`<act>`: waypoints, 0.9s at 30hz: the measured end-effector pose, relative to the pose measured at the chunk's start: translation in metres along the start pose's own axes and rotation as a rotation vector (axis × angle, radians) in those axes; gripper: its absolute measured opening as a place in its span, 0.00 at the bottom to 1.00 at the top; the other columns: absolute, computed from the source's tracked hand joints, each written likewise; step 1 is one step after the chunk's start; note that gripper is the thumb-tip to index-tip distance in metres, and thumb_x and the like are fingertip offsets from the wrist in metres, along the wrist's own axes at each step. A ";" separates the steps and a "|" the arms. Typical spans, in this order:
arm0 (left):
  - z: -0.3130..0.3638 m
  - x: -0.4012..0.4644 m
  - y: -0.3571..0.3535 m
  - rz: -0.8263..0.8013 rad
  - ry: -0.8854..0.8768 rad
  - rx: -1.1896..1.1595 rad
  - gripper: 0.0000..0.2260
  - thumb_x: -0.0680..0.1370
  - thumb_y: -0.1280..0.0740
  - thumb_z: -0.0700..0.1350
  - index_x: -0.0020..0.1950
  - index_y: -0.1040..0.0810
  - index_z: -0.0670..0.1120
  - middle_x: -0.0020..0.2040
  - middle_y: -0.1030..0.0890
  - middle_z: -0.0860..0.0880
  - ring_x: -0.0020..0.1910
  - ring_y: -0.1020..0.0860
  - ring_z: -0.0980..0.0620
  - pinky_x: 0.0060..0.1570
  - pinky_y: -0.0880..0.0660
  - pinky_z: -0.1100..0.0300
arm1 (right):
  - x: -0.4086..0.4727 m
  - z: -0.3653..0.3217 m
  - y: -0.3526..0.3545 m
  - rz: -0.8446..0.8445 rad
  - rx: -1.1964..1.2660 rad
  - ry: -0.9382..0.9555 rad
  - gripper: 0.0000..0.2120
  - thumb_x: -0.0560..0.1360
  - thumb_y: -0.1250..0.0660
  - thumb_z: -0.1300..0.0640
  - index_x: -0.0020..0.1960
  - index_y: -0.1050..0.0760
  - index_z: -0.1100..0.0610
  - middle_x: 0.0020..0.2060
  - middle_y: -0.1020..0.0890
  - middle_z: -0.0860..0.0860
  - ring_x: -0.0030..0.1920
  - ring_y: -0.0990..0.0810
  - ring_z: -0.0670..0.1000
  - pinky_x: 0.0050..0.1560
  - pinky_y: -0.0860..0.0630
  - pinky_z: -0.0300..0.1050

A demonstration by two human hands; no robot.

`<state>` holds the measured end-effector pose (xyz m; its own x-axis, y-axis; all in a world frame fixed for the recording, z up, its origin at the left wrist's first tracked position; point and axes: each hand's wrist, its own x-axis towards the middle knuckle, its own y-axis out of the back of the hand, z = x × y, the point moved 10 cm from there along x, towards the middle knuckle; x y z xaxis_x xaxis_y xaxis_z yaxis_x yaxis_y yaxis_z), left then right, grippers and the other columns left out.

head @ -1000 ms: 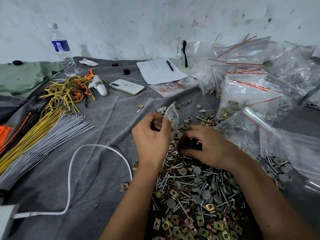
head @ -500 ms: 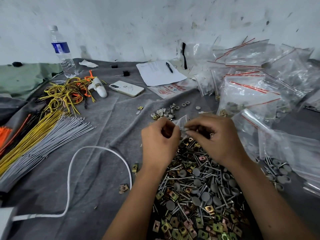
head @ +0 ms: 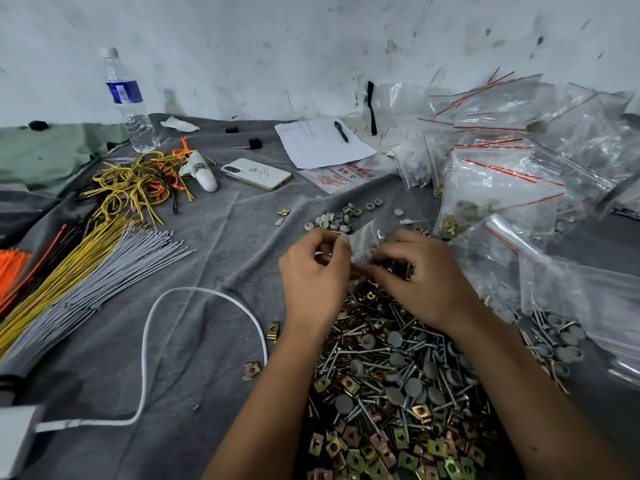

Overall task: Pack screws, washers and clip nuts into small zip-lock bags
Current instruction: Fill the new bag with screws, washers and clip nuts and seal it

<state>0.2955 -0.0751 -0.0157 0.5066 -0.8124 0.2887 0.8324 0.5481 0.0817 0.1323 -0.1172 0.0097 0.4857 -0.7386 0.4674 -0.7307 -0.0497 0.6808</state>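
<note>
A small clear zip-lock bag (head: 365, 239) is held up between both hands above the grey cloth. My left hand (head: 313, 275) pinches its left edge with curled fingers. My right hand (head: 420, 278) grips the bag's other side, and dark hardware shows between its fingers. Below the hands lies a big heap of screws (head: 384, 355), grey washers (head: 412, 386) and brass-coloured clip nuts (head: 367, 455). More grey washers (head: 332, 223) are scattered just beyond the hands.
Many clear zip-lock bags (head: 512, 188) with red strips pile up at the right. A white cable (head: 149, 327) loops at the left, beside bundles of grey and yellow ties (head: 86, 268). A phone (head: 256, 173), paper with a pen (head: 322, 142) and a water bottle (head: 130, 102) stand farther back.
My right hand has lifted off the hardware heap and come up to the bag. Both hands now meet higher at the bag, which has turned from upright to lying across them.
</note>
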 end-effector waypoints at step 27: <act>0.003 -0.003 -0.031 -0.412 0.102 -0.371 0.20 0.81 0.40 0.60 0.62 0.20 0.48 0.55 0.14 0.47 0.53 0.15 0.48 0.54 0.18 0.52 | 0.048 -0.043 0.076 0.108 0.520 -0.093 0.08 0.86 0.43 0.63 0.51 0.27 0.58 0.45 0.13 0.57 0.37 0.14 0.61 0.36 0.17 0.55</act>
<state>0.2680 -0.0891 -0.0162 0.1265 -0.9697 0.2092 0.9799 0.0894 -0.1783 0.1211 -0.1276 0.1081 0.3675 -0.8131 0.4515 -0.9267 -0.2793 0.2514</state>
